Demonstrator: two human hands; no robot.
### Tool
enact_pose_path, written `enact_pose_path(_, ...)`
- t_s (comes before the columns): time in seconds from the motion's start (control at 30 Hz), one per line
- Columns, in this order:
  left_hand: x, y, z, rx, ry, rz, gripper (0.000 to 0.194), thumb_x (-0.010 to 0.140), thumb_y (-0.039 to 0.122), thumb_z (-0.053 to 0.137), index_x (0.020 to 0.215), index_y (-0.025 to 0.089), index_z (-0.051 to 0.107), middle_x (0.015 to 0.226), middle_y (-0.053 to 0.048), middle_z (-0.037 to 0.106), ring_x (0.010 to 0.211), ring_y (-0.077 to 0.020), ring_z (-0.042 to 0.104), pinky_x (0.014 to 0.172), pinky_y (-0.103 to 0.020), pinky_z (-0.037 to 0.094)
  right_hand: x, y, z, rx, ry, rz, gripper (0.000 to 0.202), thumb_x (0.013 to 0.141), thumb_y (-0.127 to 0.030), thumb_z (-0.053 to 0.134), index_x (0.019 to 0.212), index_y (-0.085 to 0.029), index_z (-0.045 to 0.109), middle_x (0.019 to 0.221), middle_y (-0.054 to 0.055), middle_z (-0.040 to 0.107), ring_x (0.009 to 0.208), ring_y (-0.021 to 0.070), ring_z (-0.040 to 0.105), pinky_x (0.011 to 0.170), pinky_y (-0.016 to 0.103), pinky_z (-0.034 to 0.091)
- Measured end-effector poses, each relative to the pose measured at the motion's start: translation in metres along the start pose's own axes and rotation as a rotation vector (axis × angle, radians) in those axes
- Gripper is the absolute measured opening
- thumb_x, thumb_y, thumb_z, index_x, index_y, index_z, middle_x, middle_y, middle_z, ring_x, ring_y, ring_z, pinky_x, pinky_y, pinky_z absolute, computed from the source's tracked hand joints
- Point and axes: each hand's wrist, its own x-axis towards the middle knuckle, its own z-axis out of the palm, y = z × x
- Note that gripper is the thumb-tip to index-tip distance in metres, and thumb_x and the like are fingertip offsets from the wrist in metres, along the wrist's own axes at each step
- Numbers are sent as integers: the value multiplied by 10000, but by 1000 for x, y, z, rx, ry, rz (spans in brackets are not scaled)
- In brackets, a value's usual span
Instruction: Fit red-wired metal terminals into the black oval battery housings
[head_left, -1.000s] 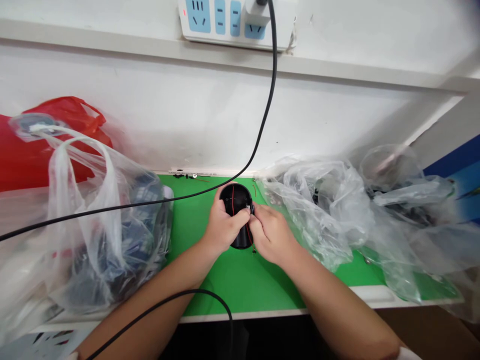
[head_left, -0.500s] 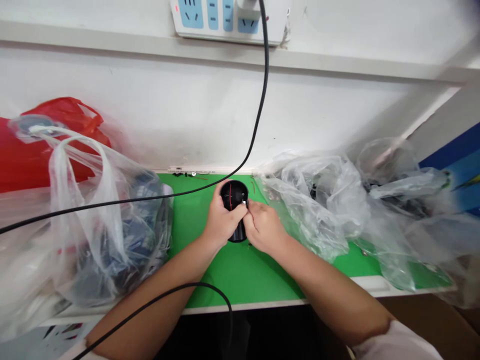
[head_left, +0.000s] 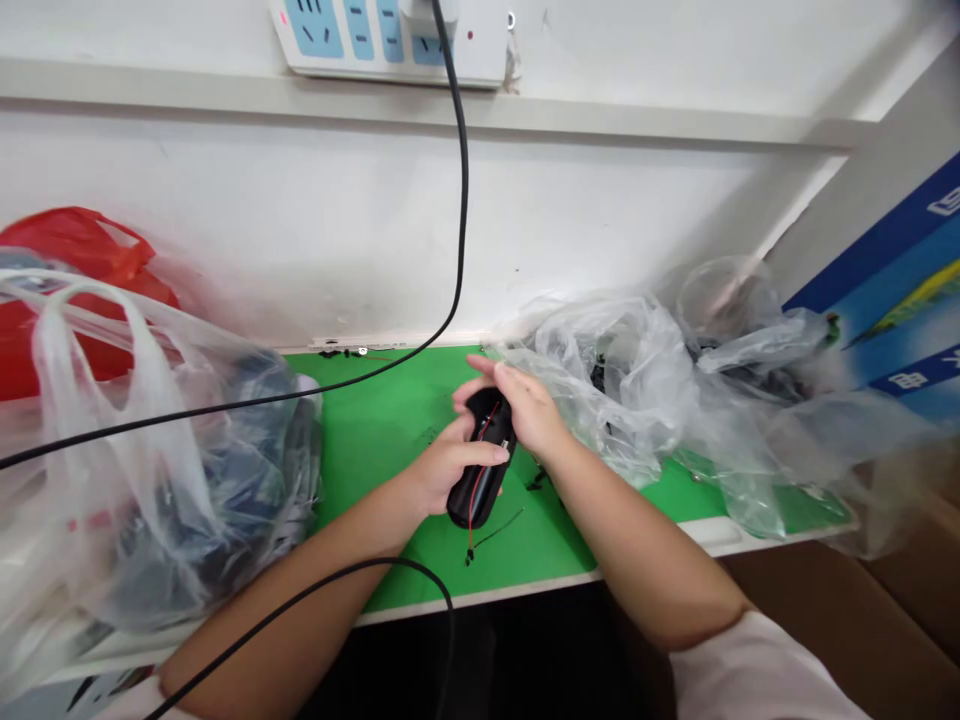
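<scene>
A long, black, hollow plastic housing point(head_left: 491, 425) with rounded ends is held tilted above the green tabletop. A thin red wire point(head_left: 475, 480) runs along its inside and hangs over the near end, with a small dark connector point(head_left: 469, 556) at its tip and a thin dark wire beside it. My left hand point(head_left: 450, 465) is closed round the housing's left side, its thumb lying across the open face by a small whitish part. My right hand point(head_left: 529, 405) cups the far right side, fingers reaching past the far end; some fingertips are hidden.
Clear plastic bags stand on the left point(head_left: 180, 480) and right point(head_left: 622, 390), with a red bag point(head_left: 90, 260) behind the left one. A black cable point(head_left: 461, 200) drops from the power strip point(head_left: 390, 40) and crosses the green tabletop point(head_left: 360, 430). Small dark parts point(head_left: 537, 478) lie by my right wrist.
The housing has turned to slant and come slightly nearer. My right hand has gone from a pinch at its edge to cupping its far end. The red wire now hangs out. The view has swung right.
</scene>
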Motion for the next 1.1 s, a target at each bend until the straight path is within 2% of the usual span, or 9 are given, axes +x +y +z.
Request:
enact_pose_path(0.07, 4, -3, -2, 72, 17, 45, 576, 626, 242, 758, 1136, 165, 500, 833, -42, 591, 670, -133, 606, 560, -219, 505, -1, 1, 4, -39, -4, 28, 515, 866, -623, 454, 929, -177, 703, 848, 51, 689, 712, 147, 634, 736, 311, 523)
enact_pose_path(0.13, 9, -3, -6, 189, 22, 162, 668, 594, 216, 796, 1187, 171, 491, 1023, -73, 608, 907, -173, 624, 725, -235, 525, -1, 2, 4, -109, 36, -20, 516, 876, -613, 447, 840, -164, 698, 846, 54, 686, 717, 142, 630, 746, 303, 518)
enact_pose_path(0.2, 14, -2, -13, 335, -16, 310, 775, 569, 203, 817, 1254, 183, 454, 1211, -81, 556, 1127, -212, 552, 916, -288, 488, -1, 4, 3, -198, 103, -98, 498, 895, -591, 433, 876, -163, 687, 862, 51, 682, 768, 142, 630, 774, 297, 510)
enact_pose_path(0.27, 17, 0, -21, 503, -55, 393, 727, 607, 250, 802, 1244, 152, 464, 1251, -89, 533, 1182, -235, 510, 997, -339, 437, 0, 6, 2, -257, 175, -149, 493, 910, -580, 413, 972, -160, 664, 859, 48, 673, 780, 143, 628, 758, 294, 511)
enact_pose_path(0.37, 17, 2, -27, 766, -8, 400, 555, 724, 358, 716, 1176, 114, 506, 1156, -90, 577, 1064, -220, 556, 935, -347, 454, 0, 10, 3, -294, 228, -174, 517, 924, -587, 371, 1041, -156, 631, 841, 48, 657, 742, 148, 624, 699, 297, 516)
enact_pose_path(0.5, 15, -3, -24, 973, 90, 498, 496, 795, 398, 637, 1194, 137, 501, 1102, -71, 596, 950, -178, 577, 843, -303, 469, -2, 11, 4, -351, 216, -203, 546, 939, -594, 315, 1041, -168, 642, 883, 58, 651, 822, 164, 622, 740, 308, 512)
enact_pose_path(0.63, 17, -10, -22, 1048, 201, 598, 496, 804, 429, 621, 1190, 142, 501, 1112, -81, 591, 966, -179, 579, 846, -299, 468, -4, 10, 1, -286, 123, -203, 598, 949, -602, 253, 1149, -176, 621, 964, 59, 632, 884, 157, 604, 792, 307, 501)
enact_pose_path(0.83, 17, -12, -25, 1153, 322, 626, 495, 786, 484, 622, 1140, 155, 517, 1070, -77, 601, 928, -181, 592, 787, -295, 477, -3, 10, -1, -203, 31, -192, 724, 931, -653, 137, 1213, -170, 595, 1015, 67, 616, 935, 164, 591, 863, 319, 483)
enact_pose_path(1.1, 17, -8, -25, 1158, 302, 572, 570, 789, 495, 612, 1229, 162, 472, 1129, -97, 600, 965, -210, 610, 790, -316, 501, -5, 11, -1, -266, -3, -237, 714, 932, -650, 148, 1217, -179, 602, 1043, 74, 622, 1011, 192, 582, 935, 363, 454)
